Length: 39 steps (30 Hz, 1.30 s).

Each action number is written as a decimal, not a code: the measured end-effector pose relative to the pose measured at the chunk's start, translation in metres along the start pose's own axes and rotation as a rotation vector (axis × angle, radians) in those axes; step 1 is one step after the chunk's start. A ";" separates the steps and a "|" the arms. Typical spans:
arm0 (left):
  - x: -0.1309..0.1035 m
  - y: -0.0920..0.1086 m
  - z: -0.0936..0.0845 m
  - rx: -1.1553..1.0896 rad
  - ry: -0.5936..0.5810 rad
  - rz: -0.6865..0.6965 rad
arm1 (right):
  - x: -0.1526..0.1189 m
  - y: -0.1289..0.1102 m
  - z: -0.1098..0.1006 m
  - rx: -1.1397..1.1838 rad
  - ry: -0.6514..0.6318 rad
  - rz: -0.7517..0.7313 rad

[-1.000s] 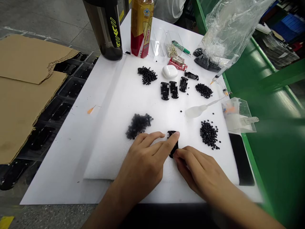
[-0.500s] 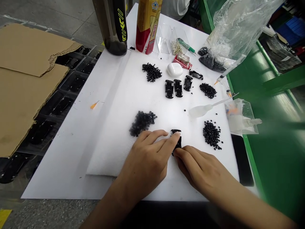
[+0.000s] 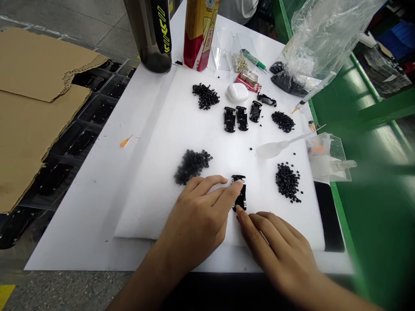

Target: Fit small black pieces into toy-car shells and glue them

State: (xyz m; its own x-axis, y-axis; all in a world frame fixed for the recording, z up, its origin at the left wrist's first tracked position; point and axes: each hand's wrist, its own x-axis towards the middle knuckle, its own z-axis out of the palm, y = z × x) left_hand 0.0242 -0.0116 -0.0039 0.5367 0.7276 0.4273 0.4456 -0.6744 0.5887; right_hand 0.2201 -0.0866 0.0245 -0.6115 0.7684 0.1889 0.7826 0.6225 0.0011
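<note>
Here, left hand (image 3: 199, 216) splayed, right hand's (image 3: 279, 248) grip unclear, black part (image 3: 240, 200) borders bare foam (image 3: 262, 190).

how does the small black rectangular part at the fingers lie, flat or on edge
Flat: the small black rectangular part shows its broad face upward on the white foam pad.

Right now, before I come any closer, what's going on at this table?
A person has both bare hands at a small black part on a white foam pad. A left hand fingertip is on its far end, and a right hand fingertip is at its near end. Four similar black parts lie farther back, with loose piles of tiny black pieces around the pad and a translucent dropper to the right.
</note>
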 end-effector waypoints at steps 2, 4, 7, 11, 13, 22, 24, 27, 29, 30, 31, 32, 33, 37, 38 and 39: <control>0.001 0.000 0.000 -0.005 -0.007 -0.007 | -0.004 -0.002 0.003 0.080 0.046 0.086; 0.001 -0.001 0.000 -0.013 -0.013 -0.014 | -0.007 -0.001 0.001 0.145 0.114 0.215; 0.001 -0.001 -0.002 -0.014 -0.020 0.009 | -0.015 0.013 -0.009 0.120 0.204 0.488; 0.002 -0.002 -0.005 -0.010 -0.016 0.072 | -0.040 0.044 -0.016 0.079 0.193 0.876; 0.003 -0.002 -0.005 -0.013 -0.011 0.076 | -0.054 0.054 -0.015 0.128 0.142 0.936; 0.006 -0.001 -0.005 0.004 -0.009 0.061 | -0.059 0.054 -0.006 0.105 0.147 0.695; 0.006 -0.001 -0.005 0.006 -0.006 0.060 | -0.059 0.057 -0.005 0.087 0.125 0.669; 0.007 -0.001 -0.005 0.010 -0.004 0.055 | -0.060 0.060 -0.005 0.029 0.102 0.665; 0.006 0.000 -0.004 0.013 -0.004 0.049 | -0.060 0.058 -0.006 0.051 0.080 0.663; 0.006 0.000 -0.004 0.013 -0.005 0.046 | -0.059 0.056 -0.007 0.096 0.057 0.656; 0.005 0.000 -0.004 0.010 -0.007 0.041 | -0.059 0.054 -0.007 0.154 0.027 0.642; 0.005 0.000 -0.004 0.007 -0.007 0.036 | -0.058 0.051 -0.008 0.207 0.007 0.621; 0.004 0.001 -0.004 0.004 -0.009 0.030 | -0.057 0.048 -0.008 0.248 -0.001 0.599; 0.003 0.001 -0.005 0.008 -0.016 0.020 | -0.054 0.039 -0.007 0.296 0.118 0.590; 0.004 0.001 -0.005 0.011 -0.015 0.023 | -0.054 0.038 -0.006 0.311 0.143 0.633; 0.004 0.001 -0.005 0.011 -0.014 0.028 | -0.054 0.038 -0.006 0.331 0.151 0.692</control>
State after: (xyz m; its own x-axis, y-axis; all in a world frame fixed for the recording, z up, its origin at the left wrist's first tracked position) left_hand 0.0230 -0.0087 0.0015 0.5589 0.7069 0.4335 0.4386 -0.6956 0.5689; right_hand 0.2839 -0.1056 0.0206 0.0438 0.9841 0.1718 0.8901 0.0396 -0.4541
